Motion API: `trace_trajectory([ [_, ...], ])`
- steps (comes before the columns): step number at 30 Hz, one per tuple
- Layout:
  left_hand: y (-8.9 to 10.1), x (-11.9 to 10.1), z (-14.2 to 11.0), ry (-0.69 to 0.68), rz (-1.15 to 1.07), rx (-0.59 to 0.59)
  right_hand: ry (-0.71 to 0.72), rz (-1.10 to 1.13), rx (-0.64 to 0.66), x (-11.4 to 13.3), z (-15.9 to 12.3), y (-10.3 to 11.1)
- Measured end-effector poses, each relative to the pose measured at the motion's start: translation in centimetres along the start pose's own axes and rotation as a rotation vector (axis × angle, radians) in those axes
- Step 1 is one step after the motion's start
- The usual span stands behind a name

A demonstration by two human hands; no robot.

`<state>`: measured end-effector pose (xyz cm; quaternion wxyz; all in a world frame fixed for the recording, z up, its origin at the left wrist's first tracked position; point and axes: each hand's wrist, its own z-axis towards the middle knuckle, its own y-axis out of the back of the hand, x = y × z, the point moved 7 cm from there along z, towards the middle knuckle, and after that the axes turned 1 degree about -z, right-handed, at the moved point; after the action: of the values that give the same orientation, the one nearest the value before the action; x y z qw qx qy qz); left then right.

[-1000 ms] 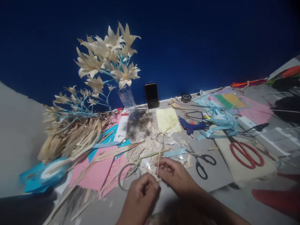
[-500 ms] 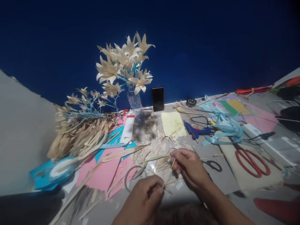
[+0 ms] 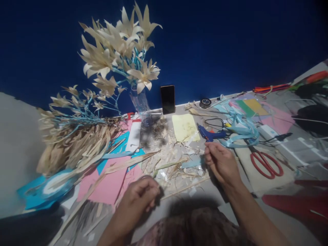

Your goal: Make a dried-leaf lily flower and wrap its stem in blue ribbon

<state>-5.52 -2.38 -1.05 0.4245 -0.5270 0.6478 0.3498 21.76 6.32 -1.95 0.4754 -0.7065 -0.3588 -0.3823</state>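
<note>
My left hand [image 3: 142,196] is low over the near side of the table, its fingers curled in. Whatever its fingertips may pinch is too small or hidden to name. A thin pale stick [image 3: 186,189] runs from near those fingertips towards the right. My right hand [image 3: 221,165] is closed as well, thumb against the fingers, just in front of a blue hot glue gun [image 3: 211,134]. Beside its fingers lies a short light blue strip [image 3: 192,163]; I cannot tell if they touch. Dried leaf scraps [image 3: 169,159] are scattered between the hands.
Pale handmade flowers [image 3: 115,44] stand in a clear vase [image 3: 140,102] at the back. A phone [image 3: 167,99] leans on the wall. Rightwards are red-handled scissors [image 3: 266,164], light blue ribbon [image 3: 246,128] and a yellow sheet [image 3: 186,127]. Pink paper [image 3: 107,179] and dried husks [image 3: 77,147] lie left.
My hands have moved apart, the right one outwards and away, the left one leftwards. The light blue strip now shows beside the right hand. The view has shifted slightly.
</note>
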Motion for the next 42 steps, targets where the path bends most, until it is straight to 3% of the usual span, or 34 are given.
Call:
trace_trajectory([
  [4,2.8,0.5,-0.2,-0.022,-0.156,-0.233,0.083,-0.211,0.042,0.9,0.5,1.7],
  [7,2.3,1.0,0.0,-0.007,-0.240,-0.280,0.124,-0.681,0.167,1.0,0.0,1.3],
  [10,1.1,1.0,0.6,-0.001,-0.322,-0.281,0.307,-0.980,0.180,2.5,-1.0,0.1],
  [13,-0.3,0.4,1.3,-0.020,-0.319,-0.232,0.366,-0.925,0.266,2.8,-2.4,-2.3],
  [18,-2.1,-0.2,1.8,-0.034,-0.253,-0.168,-0.003,-0.644,0.598,-2.2,-4.8,-7.6],
  [22,-2.6,0.1,1.6,-0.042,-0.229,-0.152,-0.049,-0.502,0.679,-4.3,-5.2,-9.9],
  [30,-2.5,0.8,1.9,-0.023,-0.255,-0.137,-0.079,-0.357,0.667,-5.1,-5.1,-9.6],
  [37,-3.3,0.8,2.0,-0.026,-0.257,-0.027,-0.011,-0.378,0.560,-4.0,-5.3,-9.7],
  [40,-2.1,0.3,1.7,-0.030,-0.237,-0.138,0.044,-0.429,0.456,-1.8,-3.4,-8.2],
  [42,-0.5,-0.1,1.3,-0.024,-0.221,-0.258,0.105,-0.427,0.297,0.7,-1.4,-5.6],
])
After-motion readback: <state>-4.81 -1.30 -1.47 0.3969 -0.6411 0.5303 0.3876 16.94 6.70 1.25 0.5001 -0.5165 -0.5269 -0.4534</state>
